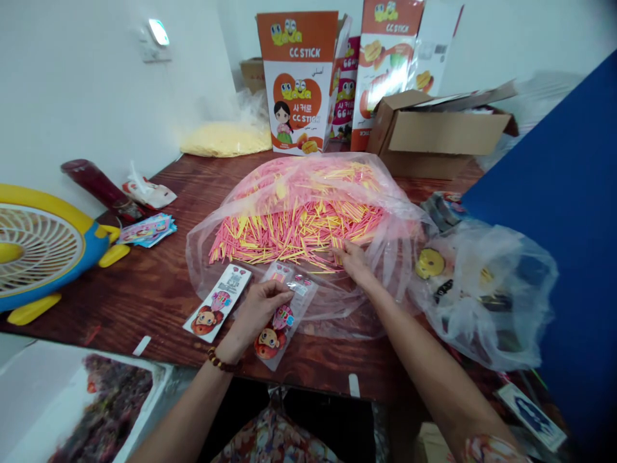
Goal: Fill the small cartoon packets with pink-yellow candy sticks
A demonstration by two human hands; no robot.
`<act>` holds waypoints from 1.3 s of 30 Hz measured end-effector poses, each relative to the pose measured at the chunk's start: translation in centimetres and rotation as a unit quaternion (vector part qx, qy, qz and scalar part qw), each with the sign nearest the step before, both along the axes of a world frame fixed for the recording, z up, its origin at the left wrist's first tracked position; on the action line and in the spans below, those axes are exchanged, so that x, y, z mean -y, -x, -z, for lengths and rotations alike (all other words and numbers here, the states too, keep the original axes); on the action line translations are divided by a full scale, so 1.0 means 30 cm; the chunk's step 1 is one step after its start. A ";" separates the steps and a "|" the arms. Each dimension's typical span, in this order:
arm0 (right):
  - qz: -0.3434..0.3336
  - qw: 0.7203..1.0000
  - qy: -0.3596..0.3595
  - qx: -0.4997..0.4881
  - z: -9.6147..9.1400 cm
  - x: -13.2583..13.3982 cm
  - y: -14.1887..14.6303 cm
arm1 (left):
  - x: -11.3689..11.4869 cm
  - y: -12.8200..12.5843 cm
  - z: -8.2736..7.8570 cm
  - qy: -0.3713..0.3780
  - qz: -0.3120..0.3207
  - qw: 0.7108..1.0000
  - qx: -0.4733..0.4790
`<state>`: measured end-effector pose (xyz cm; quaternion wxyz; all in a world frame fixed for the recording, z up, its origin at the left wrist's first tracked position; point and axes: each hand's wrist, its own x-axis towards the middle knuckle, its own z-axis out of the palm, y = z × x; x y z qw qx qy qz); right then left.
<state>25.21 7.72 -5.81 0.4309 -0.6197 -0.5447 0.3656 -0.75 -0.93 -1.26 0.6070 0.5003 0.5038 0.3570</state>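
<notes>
My left hand point(267, 302) pinches the upper part of a clear printed pouch point(272, 341) with a red-haired cartoon face, which lies on the table's near side. A pink stick or two seem to show through the pouch's top. Left of it rests a stack of similar pouches point(216, 305). My right hand point(353, 262) has its fingers closed at the near right edge of a heap of thin pink and yellow sticks point(289, 231); its fingertips are partly hidden among them. The heap lies in a large, opened clear plastic bag point(332, 315).
A yellow and blue fan point(43, 244) stands left, near a dark red bottle point(99, 186) and blue packets point(149, 229). Printed cartons point(299, 83) and an open cardboard box point(434, 138) line the back. A plastic bag point(486, 289) sits right; a foam box point(43, 386) is at lower left.
</notes>
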 end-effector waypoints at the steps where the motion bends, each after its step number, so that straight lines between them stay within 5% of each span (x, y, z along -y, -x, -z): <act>1: 0.000 0.998 0.005 0.069 -0.004 -0.009 -0.006 | 0.003 0.002 0.004 -0.001 0.000 1.000 -0.002; 6: -0.006 0.986 0.025 0.163 -0.047 -0.032 -0.014 | 0.008 0.027 0.015 -0.012 -0.009 1.000 -0.007; 13: -0.029 0.989 -0.038 -0.141 -0.029 0.133 0.021 | 0.016 0.046 0.019 -0.011 -0.012 1.000 0.020; 17: -0.051 0.994 -0.028 -0.088 0.023 0.248 0.040 | 0.018 0.035 0.012 -0.012 -0.001 0.999 0.033; 21: -0.056 0.996 0.001 -0.064 0.037 0.265 0.050 | 0.016 0.016 0.005 -0.009 0.014 0.999 0.035; 26: -0.077 0.984 -0.003 -0.160 -0.088 0.278 0.086 | 0.015 -0.010 -0.004 -0.024 0.015 1.000 -0.005; 31: -0.195 0.977 -0.090 -0.007 -0.252 0.305 0.124 | 0.017 -0.033 -0.030 -0.028 0.046 0.998 -0.023; 39: -0.281 0.941 -0.126 0.142 -0.272 0.285 0.163 | 0.039 -0.025 -0.041 -0.030 0.062 0.997 -0.034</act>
